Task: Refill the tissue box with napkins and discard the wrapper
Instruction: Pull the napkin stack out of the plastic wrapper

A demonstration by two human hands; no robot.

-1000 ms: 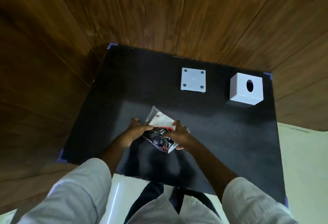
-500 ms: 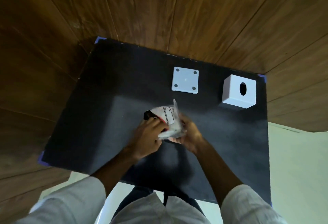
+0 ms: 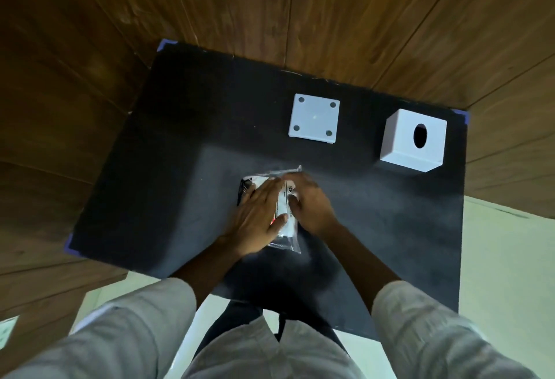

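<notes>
A clear plastic napkin packet [image 3: 284, 222] with white, black and red print lies flat on the black table [image 3: 180, 168] near its middle. My left hand [image 3: 259, 213] rests palm down on the packet's left half, fingers spread. My right hand [image 3: 309, 204] holds its right edge with curled fingers. The white tissue box [image 3: 402, 150] stands at the back right, its oval hole facing up and dark inside. The box's white square base panel [image 3: 313, 119], with a round pad at each corner, lies flat to the left of the box.
Wooden panel walls [image 3: 330, 18] close in the table at the back and on both sides. Pale floor [image 3: 504, 252] shows to the right of the table. My white sleeves [image 3: 126, 336] fill the bottom of the view.
The packet, held tilted above the table a moment ago, now lies flat. My left hand has flattened on top of it. My right hand has shifted to its right edge.
</notes>
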